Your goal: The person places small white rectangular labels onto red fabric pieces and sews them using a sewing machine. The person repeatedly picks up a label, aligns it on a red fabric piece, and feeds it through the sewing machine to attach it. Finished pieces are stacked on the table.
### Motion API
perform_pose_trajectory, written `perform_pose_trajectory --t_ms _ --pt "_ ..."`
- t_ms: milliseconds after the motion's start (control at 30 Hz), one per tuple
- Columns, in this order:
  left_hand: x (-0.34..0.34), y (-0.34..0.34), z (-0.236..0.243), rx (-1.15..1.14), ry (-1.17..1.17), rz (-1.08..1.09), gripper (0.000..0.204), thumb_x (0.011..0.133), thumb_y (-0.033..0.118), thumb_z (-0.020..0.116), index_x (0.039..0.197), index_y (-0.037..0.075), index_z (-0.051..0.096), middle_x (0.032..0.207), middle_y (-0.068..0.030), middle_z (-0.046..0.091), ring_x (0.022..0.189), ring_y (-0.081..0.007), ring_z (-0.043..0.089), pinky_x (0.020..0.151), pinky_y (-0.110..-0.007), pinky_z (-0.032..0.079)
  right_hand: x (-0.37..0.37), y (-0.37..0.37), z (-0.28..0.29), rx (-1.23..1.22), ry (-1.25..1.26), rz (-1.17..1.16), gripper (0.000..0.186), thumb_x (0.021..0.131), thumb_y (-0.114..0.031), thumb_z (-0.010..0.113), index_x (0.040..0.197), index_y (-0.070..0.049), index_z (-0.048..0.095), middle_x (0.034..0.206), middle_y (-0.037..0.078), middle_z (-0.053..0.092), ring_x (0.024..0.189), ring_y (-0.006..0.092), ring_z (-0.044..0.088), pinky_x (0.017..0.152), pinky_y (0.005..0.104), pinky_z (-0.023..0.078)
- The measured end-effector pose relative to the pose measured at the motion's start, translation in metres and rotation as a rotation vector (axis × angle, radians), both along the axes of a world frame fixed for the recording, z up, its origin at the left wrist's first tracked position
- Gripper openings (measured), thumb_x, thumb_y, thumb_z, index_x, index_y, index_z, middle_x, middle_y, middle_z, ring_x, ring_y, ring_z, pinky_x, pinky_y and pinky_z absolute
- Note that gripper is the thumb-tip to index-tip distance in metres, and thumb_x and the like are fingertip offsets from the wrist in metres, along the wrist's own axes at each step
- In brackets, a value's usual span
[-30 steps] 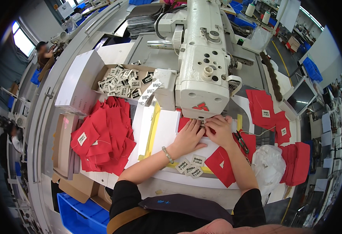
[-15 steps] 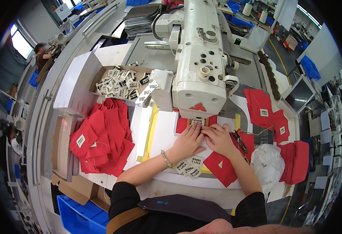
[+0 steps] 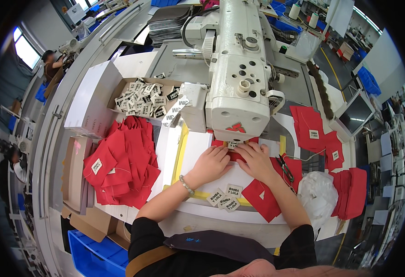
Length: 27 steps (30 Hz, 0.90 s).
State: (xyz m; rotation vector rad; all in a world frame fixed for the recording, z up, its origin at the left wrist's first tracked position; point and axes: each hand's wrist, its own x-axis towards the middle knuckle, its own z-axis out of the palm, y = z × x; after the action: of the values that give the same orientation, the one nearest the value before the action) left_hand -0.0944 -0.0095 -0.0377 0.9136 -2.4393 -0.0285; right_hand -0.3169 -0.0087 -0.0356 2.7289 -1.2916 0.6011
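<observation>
In the workshop, the gap has widened

Behind the white sewing machine (image 3: pixel 237 104) the workshop runs off past a blue bin (image 3: pixel 368 81); nearer, a white sheet (image 3: pixel 198 145) covers part of my work surface. Half a second ago my fingers met over the label (image 3: pixel 234 145); now my left hand (image 3: pixel 213 162) has moved away leftward, uncovering its lower part. It lies on a red fabric piece (image 3: pixel 235 156) at the front of the machine's head, between my hands. My left fingers stretch out over the fabric, thumb apart; my right hand (image 3: pixel 256 160) lies across from it, fingertips at the label's right edge, thumb clear of them. Neither hand seems to pinch anything. I judge the label is roughly placed and merely being steadied. Whether stitches hold it, I cannot tell. Four loose labels (image 3: pixel 234 190) lie nearer me.
</observation>
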Motion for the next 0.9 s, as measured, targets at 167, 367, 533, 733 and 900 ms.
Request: perform_pose_trajectory --t_ms 167,367,533,733,900 --pt "0.021 -0.006 -0.002 -0.036 -0.006 0.075 0.024 0.077 0.024 0.073 0.089 0.005 0.064 0.105 -0.011 0.066 0.096 -0.025 0.062 0.084 -0.037 0.047 0.005 -0.008 -0.008 0.035 -0.014 0.028 0.04 0.084 -0.031 0.066 0.12 -0.014 0.06 0.119 0.003 0.062 0.116 0.0215 0.049 0.094 0.0418 0.031" --pt "0.023 -0.006 -0.002 0.018 0.017 0.068 0.022 0.078 0.023 0.073 0.09 0.007 0.065 0.1 -0.0079 0.067 0.092 -0.0228 0.062 0.079 -0.035 0.047 0.009 -0.011 -0.01 0.079 -0.012 0.021 0.039 0.083 -0.03 0.065 0.118 -0.013 0.06 0.119 0.002 0.062 0.115 0.0209 0.049 0.092 0.0428 0.033" --pt "0.021 -0.004 -0.002 0.046 0.058 0.056 0.02 0.078 0.022 0.073 0.089 0.008 0.065 0.096 -0.0062 0.066 0.089 -0.0226 0.062 0.078 -0.035 0.047 0.014 -0.009 -0.008 0.112 -0.044 0.003 0.038 0.083 -0.028 0.065 0.118 -0.014 0.06 0.116 0.001 0.062 0.114 0.0203 0.049 0.092 0.0436 0.033" --pt "0.022 -0.002 0.0 0.049 0.112 0.043 0.018 0.077 0.02 0.073 0.089 0.008 0.065 0.094 -0.0053 0.066 0.087 -0.0221 0.062 0.077 -0.035 0.046 0.018 -0.008 -0.005 0.079 -0.099 -0.021 0.034 0.081 -0.026 0.066 0.113 -0.016 0.063 0.111 0.001 0.06 0.11 0.0215 0.049 0.089 0.0441 0.032" --pt "0.023 -0.004 0.0 0.077 0.165 0.046 0.017 0.076 0.017 0.074 0.087 0.008 0.066 0.092 -0.005 0.066 0.087 -0.0217 0.062 0.076 -0.035 0.046 0.024 -0.007 -0.005 0.205 -0.211 -0.086 0.03 0.079 -0.024 0.067 0.107 -0.015 0.065 0.108 0.003 0.056 0.107 0.0233 0.049 0.089 0.0437 0.03"
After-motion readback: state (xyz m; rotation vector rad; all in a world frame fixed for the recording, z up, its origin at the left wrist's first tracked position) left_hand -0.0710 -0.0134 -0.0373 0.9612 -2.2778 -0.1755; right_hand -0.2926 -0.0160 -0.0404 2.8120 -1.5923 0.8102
